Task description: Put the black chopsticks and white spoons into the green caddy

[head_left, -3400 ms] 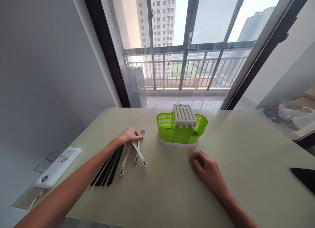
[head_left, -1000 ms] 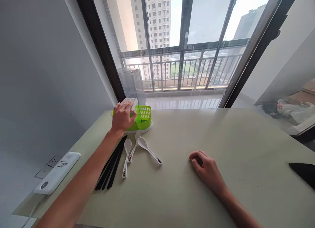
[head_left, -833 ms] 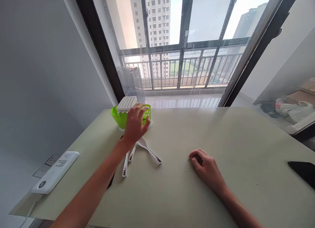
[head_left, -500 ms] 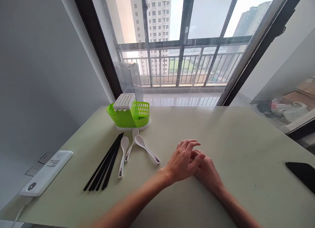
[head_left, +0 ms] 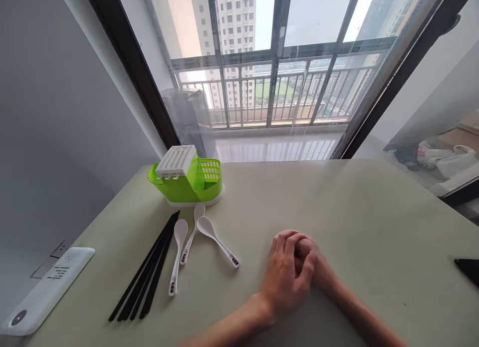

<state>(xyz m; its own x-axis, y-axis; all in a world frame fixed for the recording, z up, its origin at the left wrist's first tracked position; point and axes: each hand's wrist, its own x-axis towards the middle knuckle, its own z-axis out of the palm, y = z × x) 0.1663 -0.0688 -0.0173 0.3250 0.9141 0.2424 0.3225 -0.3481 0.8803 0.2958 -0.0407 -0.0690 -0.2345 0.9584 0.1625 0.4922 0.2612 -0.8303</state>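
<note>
Head view: my left hand [head_left: 282,274] is closed loosely over my right hand [head_left: 311,246] on the worktop [head_left: 337,202], with no utensil visible in its grip. The right grip is mostly covered; I can't tell how far open it is, or whether it has anything. Left of both lie three white spoons [head_left: 206,227] and black chopsticks [head_left: 170,229], near the green caddy [head_left: 179,187]. A low leftward sweep of my left forearm could catch the nearest spoon's handle, drive it into its neighbour and scatter the chopsticks.
</note>
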